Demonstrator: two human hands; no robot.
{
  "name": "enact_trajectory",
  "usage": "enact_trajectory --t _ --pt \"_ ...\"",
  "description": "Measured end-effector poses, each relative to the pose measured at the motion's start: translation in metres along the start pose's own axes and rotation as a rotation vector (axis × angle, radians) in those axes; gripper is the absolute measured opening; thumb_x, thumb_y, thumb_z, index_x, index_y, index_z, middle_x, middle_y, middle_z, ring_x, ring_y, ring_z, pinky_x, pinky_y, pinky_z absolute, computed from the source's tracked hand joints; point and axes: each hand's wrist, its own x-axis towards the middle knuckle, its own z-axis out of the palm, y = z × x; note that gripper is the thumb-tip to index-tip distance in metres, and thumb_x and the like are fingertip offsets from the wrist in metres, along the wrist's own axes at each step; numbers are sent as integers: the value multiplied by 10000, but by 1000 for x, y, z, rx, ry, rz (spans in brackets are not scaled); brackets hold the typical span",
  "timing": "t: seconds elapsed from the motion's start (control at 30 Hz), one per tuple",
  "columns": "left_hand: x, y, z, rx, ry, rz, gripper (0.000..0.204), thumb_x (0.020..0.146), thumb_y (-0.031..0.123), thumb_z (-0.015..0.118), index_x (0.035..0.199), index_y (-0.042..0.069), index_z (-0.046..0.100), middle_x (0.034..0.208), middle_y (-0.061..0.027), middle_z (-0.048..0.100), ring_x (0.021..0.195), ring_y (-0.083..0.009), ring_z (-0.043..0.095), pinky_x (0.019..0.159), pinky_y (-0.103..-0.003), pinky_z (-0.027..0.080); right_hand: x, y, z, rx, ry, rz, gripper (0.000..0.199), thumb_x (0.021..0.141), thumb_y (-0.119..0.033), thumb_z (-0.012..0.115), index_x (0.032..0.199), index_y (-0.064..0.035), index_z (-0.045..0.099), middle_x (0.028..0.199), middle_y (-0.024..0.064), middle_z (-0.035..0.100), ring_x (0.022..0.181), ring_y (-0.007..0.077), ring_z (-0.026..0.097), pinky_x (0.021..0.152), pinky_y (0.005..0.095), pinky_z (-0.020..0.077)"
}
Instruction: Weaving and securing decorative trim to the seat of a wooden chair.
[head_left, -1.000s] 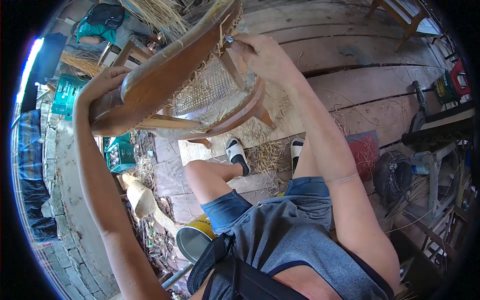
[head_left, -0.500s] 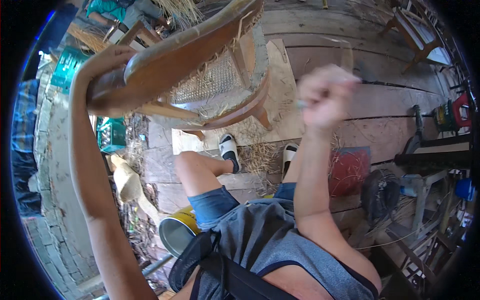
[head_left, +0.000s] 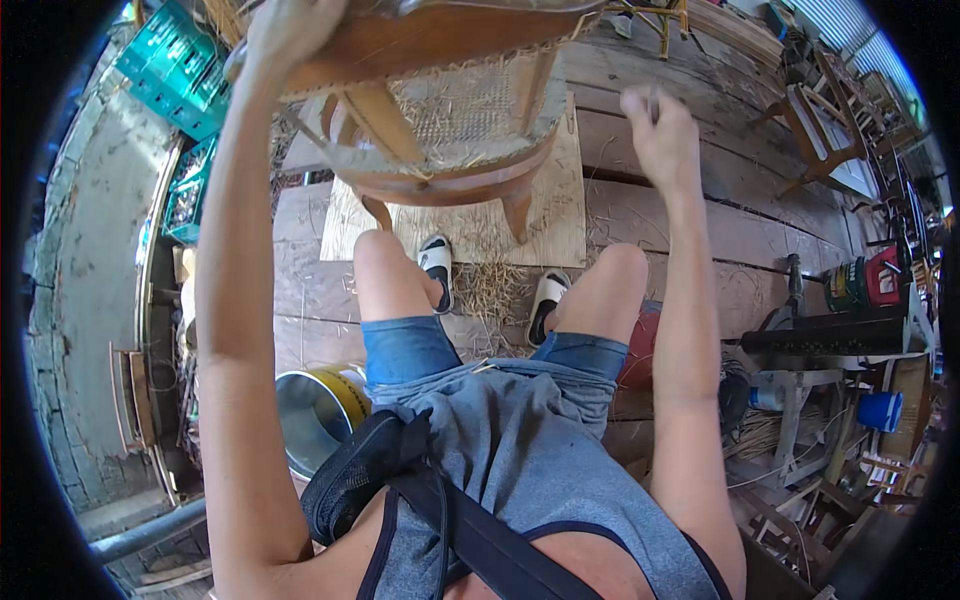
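A wooden chair [head_left: 440,188] with a woven cane seat stands in front of me, its curved backrest nearest and high in view. My left hand [head_left: 290,35] rests at the left end of that backrest, fingers bent over it; the far side of the grip is hidden. Short cane ends stick out along the backrest's lower edge. To the right of the chair, my right hand [head_left: 662,130] is raised in the air, thumb and fingers drawn together. Whatever lies between them is too small to make out.
Under the chair lies a plywood sheet [head_left: 555,220], with cane scraps [head_left: 485,300] between my feet. A yellow tin [head_left: 350,388] lies by my left thigh. Green crates [head_left: 175,70] stand far left. At right are another chair [head_left: 830,150], a black bench [head_left: 830,342] and a blue bucket [head_left: 880,410].
The view has shifted, and the chair's backrest now sits higher and more level in it. My right hand, blurred before, is sharper and farther forward. My left hand stays at the backrest.
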Motion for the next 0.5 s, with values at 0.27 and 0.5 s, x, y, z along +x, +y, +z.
enact_trajectory --t 0.27,0.5 --pt "9 -13 25 220 168 5 428 885 422 528 777 46 702 733 -209 655 738 -388 650 700 -462 499 62 -113 41 86 83 -498 399 944 -361 505 1119 -31 645 1061 223 657 1009 338 644 863 375 492" --pt "52 -75 58 196 206 35 431 859 429 516 769 43 687 772 -222 656 792 -412 641 735 -488 490 50 -25 128 -26 -280 -134 406 959 -388 506 1118 -37 635 945 229 669 971 342 659 837 390 488"
